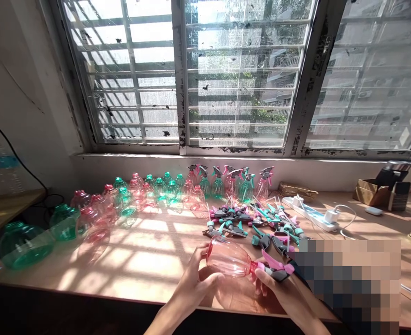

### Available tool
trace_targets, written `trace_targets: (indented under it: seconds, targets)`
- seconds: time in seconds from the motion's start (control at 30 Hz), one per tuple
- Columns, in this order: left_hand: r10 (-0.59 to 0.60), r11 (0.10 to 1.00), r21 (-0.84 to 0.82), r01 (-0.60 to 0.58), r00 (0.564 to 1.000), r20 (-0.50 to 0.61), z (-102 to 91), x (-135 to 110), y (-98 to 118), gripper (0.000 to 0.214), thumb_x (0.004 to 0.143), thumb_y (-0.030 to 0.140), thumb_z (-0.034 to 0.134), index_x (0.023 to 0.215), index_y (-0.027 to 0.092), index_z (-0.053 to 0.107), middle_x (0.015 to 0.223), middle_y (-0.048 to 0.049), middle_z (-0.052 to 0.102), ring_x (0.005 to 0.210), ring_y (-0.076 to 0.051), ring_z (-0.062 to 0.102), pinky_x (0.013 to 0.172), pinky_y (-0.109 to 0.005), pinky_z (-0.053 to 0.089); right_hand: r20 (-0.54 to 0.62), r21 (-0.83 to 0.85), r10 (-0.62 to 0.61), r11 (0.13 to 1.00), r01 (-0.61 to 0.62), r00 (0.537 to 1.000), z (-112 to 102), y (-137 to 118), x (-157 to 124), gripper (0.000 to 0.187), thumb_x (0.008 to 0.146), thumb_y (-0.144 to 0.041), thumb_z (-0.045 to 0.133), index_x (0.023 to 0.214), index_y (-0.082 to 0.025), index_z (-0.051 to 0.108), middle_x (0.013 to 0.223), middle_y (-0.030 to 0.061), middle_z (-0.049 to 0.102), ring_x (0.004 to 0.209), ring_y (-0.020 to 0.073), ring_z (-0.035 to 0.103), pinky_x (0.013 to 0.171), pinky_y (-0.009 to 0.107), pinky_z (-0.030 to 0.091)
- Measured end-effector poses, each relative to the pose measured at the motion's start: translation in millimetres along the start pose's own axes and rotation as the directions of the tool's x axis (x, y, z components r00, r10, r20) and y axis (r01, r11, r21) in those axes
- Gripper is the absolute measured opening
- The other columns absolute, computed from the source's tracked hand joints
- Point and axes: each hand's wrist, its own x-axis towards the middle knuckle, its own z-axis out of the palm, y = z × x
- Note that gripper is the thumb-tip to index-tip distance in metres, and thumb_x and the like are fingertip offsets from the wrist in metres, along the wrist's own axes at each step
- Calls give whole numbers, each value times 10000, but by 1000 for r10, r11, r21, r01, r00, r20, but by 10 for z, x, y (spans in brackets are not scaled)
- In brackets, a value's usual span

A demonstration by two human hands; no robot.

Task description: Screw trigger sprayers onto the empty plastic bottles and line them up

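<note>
Loose trigger spray heads (pixel 250 223) in a heap on a wooden table (pixel 145 265), with uncapped plastic bottles (pixel 121 204) to the heap's left and assembled spray bottles (pixel 226 184) just behind it, beneath a barred window (pixel 240 74). To the heap's right, a power strip (pixel 310 213), then a cardboard box (pixel 369 193) farther along. In front of the heap, a bottle (pixel 228 257) between the left hand (pixel 194 298) and the right hand (pixel 278 291).
</note>
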Motion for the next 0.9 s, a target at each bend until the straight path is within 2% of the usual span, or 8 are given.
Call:
trace_targets:
  seconds: [0.13,0.27,0.33,0.43,0.6,0.7,0.8,0.9]
  targets:
    - [-15,1000,-25,15,1000,18,-12,-7,76,304,1000,380,583,1292,299,600,1495,-103,499,1425,-313,471,1083,-413,546,37,10,-8,1000,8,999,-14,-48,-5,402,831,-641,693,796,-241,715,625,11,716,558,211,622,585,325,475]
    - [-5,998,-55,5,1000,1,6,15,15,392,970,398,612,1349,313,560,1533,-106,452,1353,-306,530,1028,-422,586,70,-8,8,1000,-7,998,-34,-86,-8,427,847,-651,677,813,-231,741,609,9,696,592,218,627,634,333,492]
    - [-38,997,-63,37,999,-14,17,23,-29,437,938,358,658,1359,314,550,1459,-108,542,1312,-311,577,1003,-443,597,57,-42,5,999,-2,998,-41,-80,-7,439,840,-663,678,825,-232,756,653,22,725,604,216,622,656,339,486]
    - [-92,994,-70,90,996,-22,17,24,-47,433,874,305,747,1287,299,616,1392,-100,651,1354,-345,570,1040,-471,568,50,-64,22,998,-19,998,-50,-51,-4,463,841,-681,664,821,-230,764,666,30,739,603,216,627,670,345,483]
    - [-73,993,-92,68,996,-46,-10,31,-2,227,936,432,671,1095,277,716,1438,-89,656,1368,-343,574,1132,-498,489,107,-37,47,998,-43,993,-70,-13,-6,535,877,-697,611,743,-199,752,623,43,720,616,217,630,681,347,486]
    - [-57,993,-108,51,997,-47,-2,41,-14,336,907,442,711,1207,291,701,1467,-97,629,1354,-349,582,1132,-496,488,102,-23,29,999,-27,994,-66,-34,-9,516,898,-675,604,734,-203,731,637,42,725,602,209,622,682,348,486]
    - [-74,986,-152,71,997,-16,29,39,-43,449,921,459,685,1336,304,617,1365,-111,687,1189,-331,702,997,-469,592,86,43,-45,998,41,995,-41,-80,-16,433,901,-640,621,803,-227,701,711,46,750,583,212,632,624,344,488]
    - [-78,981,-176,82,997,30,54,21,-46,483,891,393,731,1341,287,591,1327,-106,706,1222,-315,685,1035,-452,578,75,60,-38,998,34,996,-12,-105,-26,397,877,-636,651,852,-242,677,735,48,762,578,221,642,581,338,475]
